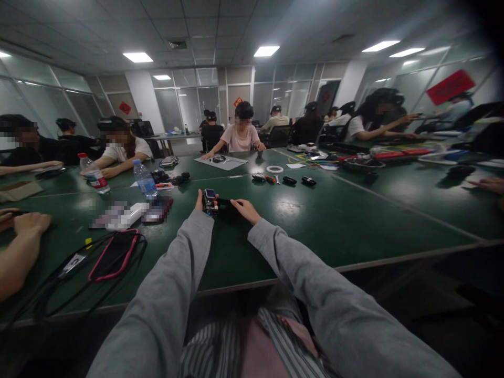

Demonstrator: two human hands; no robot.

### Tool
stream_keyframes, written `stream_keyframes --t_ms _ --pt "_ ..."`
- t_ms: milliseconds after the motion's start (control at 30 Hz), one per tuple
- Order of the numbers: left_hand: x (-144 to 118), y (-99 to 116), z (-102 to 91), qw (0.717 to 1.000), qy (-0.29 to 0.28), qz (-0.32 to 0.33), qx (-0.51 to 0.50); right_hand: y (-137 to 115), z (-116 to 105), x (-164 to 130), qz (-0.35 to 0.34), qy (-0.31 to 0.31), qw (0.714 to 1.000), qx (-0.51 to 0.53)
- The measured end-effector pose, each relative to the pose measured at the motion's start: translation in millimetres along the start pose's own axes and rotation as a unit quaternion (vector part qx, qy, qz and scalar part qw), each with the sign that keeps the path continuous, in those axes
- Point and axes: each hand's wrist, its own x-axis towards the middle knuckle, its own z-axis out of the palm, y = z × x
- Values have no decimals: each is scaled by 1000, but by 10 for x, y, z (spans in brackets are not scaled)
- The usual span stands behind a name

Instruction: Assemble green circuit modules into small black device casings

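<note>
My left hand (199,201) is wrapped round a small electronic device (210,195) with a lit bluish screen and bare circuit parts below it. The device is tilted up above the green table. Just to its right, my right hand (247,210) pinches the edge of a dark, flat piece (226,204), which reaches toward the device. Whether that piece is joined to the device cannot be made out. Both forearms are in grey sleeves.
Beyond my hands lie several black objects (290,180) and a white tape roll (274,169). Two bottles, one a blue-capped bottle (145,179), stand left. A pink-edged phone (114,255) with black cords lies nearer. A co-worker's hand (32,222) rests at far left; others sit around the table.
</note>
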Motion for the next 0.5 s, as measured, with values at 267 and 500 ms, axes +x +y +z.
stream_keyframes --t_ms 267,500 --pt "-96 100 68 997 -7 47 -66 -28 -64 9 -64 72 992 -78" --pt "-130 109 132 995 -18 68 -64 -445 -94 -193 -202 213 947 -130"
